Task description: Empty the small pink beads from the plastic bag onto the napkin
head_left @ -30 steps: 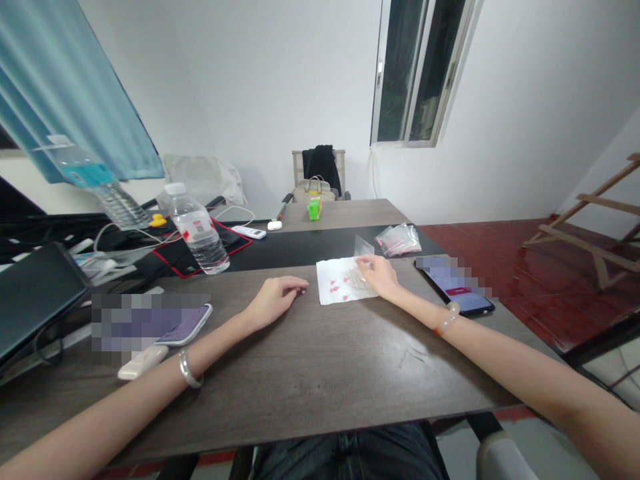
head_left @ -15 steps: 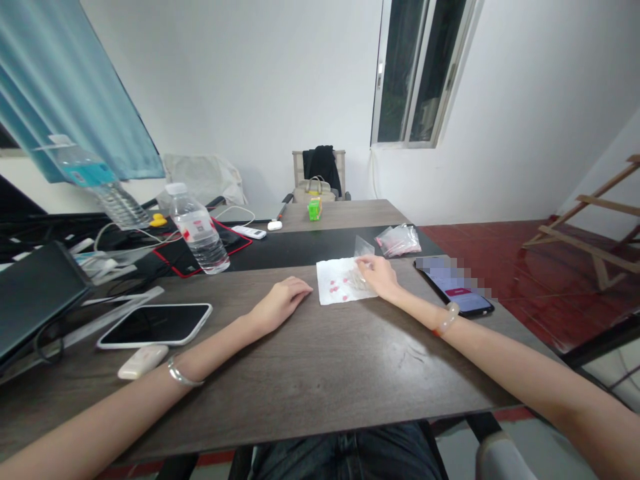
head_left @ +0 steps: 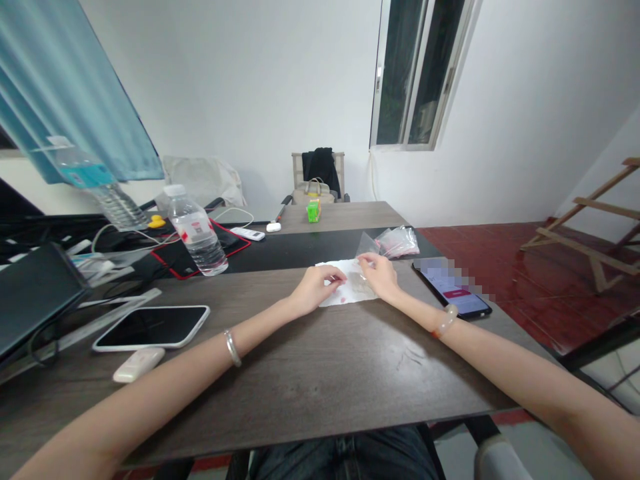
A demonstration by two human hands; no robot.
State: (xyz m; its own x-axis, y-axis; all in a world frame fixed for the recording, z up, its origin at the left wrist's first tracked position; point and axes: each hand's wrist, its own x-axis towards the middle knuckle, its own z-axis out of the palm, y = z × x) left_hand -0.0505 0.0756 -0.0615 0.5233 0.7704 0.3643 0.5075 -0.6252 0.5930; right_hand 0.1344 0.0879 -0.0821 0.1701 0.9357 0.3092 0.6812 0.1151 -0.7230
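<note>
On the wooden table (head_left: 310, 360), a white paper sheet (head_left: 350, 293) with small pink pieces lies at frame centre. The left hand (head_left: 315, 288) rests on its left edge, fingers curled, seemingly pinching a piece. The right hand (head_left: 380, 275) pinches a clear plastic bag (head_left: 365, 245) above it; a few pieces look unbagged, so the work seems unfinished.

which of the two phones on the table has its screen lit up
The phone by the right hand is lit; the white-edged phone at left is dark.

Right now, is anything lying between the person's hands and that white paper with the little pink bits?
Nothing visible does. The left hand already rests on the white paper, and the right hand touches the small clear bag on it.
</note>
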